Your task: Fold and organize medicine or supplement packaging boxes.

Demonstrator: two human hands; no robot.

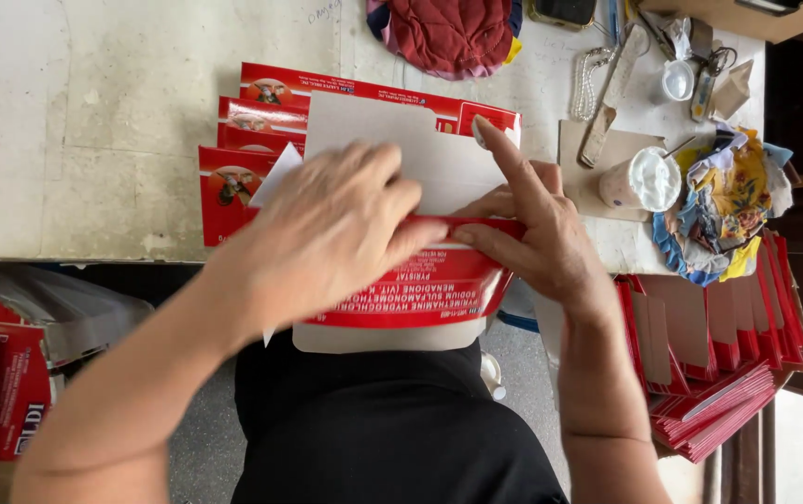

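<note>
A flat red and white carton blank (pixel 420 289) lies at the near edge of the pale table (pixel 93 140), its plain inner flap (pixel 439 154) turned up. My left hand (pixel 327 233) presses down on the middle of the blank, fingers spread over the fold. My right hand (pixel 537 229) rests on the blank's right side, index finger stretched along the white flap and thumb on the red fold. Several finished red cartons (pixel 252 126) lie overlapped on the table just behind the blank.
A stack of flat red carton blanks (pixel 728 364) stands at my right, below the table edge. A white glue pot (pixel 644 180), crumpled colourful rags (pixel 733 201), a red cloth (pixel 448 33) and small tools sit at the back right. More red packs (pixel 0 392) lie low left.
</note>
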